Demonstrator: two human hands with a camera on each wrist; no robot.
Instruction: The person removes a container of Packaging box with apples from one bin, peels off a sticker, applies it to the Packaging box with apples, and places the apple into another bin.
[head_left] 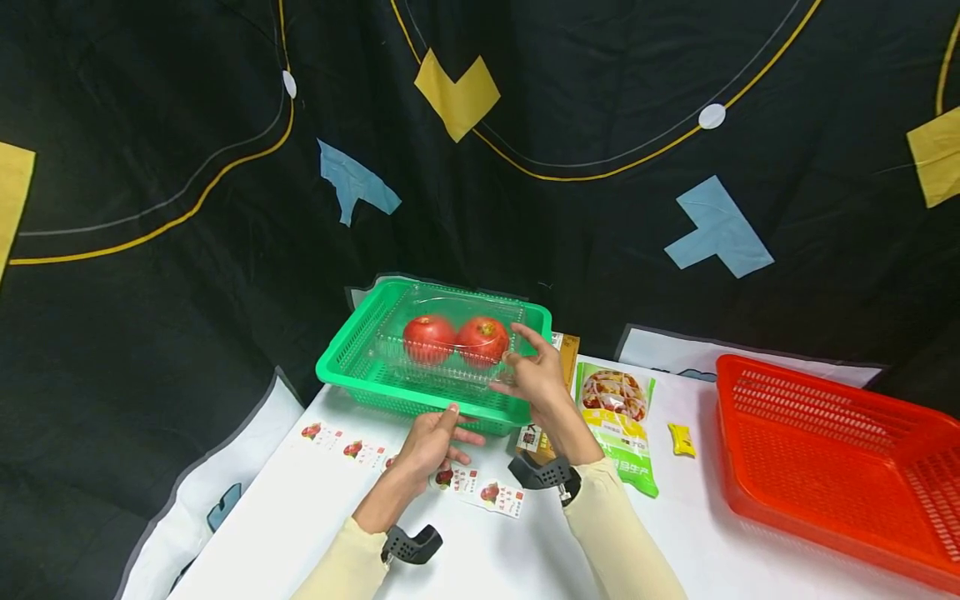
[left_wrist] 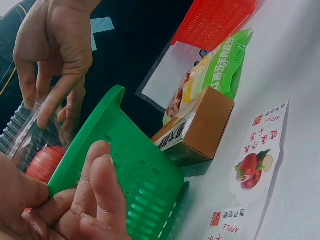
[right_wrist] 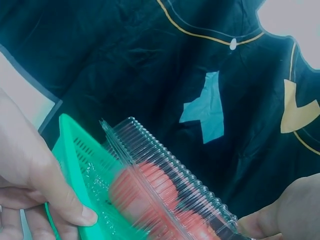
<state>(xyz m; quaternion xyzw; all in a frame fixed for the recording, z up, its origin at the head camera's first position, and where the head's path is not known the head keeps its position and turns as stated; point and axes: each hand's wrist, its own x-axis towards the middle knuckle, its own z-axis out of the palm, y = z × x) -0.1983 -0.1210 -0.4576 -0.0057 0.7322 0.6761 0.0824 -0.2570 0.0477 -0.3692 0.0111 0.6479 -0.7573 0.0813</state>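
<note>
A clear plastic clamshell box point(right_wrist: 172, 167) holds two red apples point(head_left: 482, 342). It sits tilted in a shallow green basket point(head_left: 341, 357), and its lid looks closed. My right hand point(head_left: 537, 377) grips the right end of this box, thumb and fingers spread around its edge. At the near rim of the basket, my left hand point(head_left: 429, 446) pinches the green edge; in the left wrist view its fingers point(left_wrist: 110, 195) lie along the outer wall. The lower part of the box is partly hidden by the basket wall.
Apple-printed paper labels point(head_left: 495, 497) lie in a row before the basket. To the right stand a brown box point(left_wrist: 210, 125), a green-and-yellow food bag point(head_left: 617, 417), a small yellow packet point(head_left: 682, 439) and a large red basket point(head_left: 825, 517). A black curtain point(head_left: 525, 233) hangs behind.
</note>
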